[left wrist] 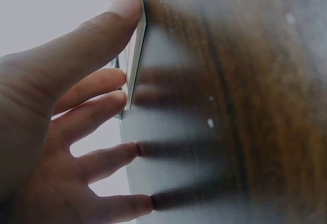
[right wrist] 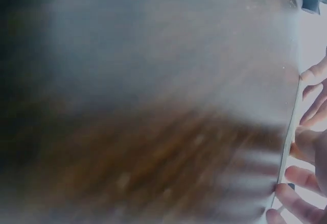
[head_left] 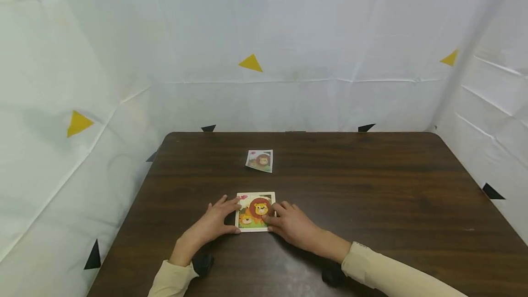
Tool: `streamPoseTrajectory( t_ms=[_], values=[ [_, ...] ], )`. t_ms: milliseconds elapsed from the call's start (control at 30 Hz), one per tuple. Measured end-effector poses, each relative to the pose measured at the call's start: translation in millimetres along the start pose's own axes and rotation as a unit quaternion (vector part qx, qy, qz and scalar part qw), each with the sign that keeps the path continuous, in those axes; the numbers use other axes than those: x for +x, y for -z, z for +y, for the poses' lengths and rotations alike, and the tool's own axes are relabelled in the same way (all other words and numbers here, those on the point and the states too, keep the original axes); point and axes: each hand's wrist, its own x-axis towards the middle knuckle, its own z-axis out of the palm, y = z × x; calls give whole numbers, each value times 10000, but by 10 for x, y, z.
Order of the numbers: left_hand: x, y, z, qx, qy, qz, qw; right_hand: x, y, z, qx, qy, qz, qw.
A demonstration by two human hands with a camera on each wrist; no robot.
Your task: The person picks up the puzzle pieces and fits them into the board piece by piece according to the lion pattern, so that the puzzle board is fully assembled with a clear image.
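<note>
A square picture puzzle (head_left: pixel 254 212) in a pale frame lies flat on the dark wooden table, showing a lion and a smaller animal. My left hand (head_left: pixel 212 221) rests at its left side with fingers spread. The thumb touches the lower left corner, and two fingertips meet the edge higher up. From the right, my right hand (head_left: pixel 294 228) lies against the puzzle, one fingertip pressing on the picture near the lion and others along the right edge. The left wrist view shows the frame's thin edge (left wrist: pixel 135 55) beside the thumb.
A small printed card (head_left: pixel 260 160) with the same lion picture lies farther back on the table (head_left: pixel 371 187). White sheeting (head_left: pixel 309 22) with yellow and black triangles surrounds the table's back and sides.
</note>
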Motion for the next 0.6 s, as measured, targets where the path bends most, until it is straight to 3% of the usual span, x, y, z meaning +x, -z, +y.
streamPoseTrajectory(
  t_ms=[100, 267, 467, 600],
  values=[
    [-6, 7, -9, 10, 1, 27, 10000, -13, 36, -15, -278, 9, -305, 9991],
    [-5, 14, -26, 73, -46, 36, 10000, 0, 84, -25, -115, -124, -499, 9986],
    [-2, 12, -49, 51, -121, 60, 9999, 13, 120, -2, 241, -174, -549, 9981],
    [25, 36, -65, 42, -51, 34, 10000, 30, 176, 45, 357, -145, -343, 9987]
  ],
)
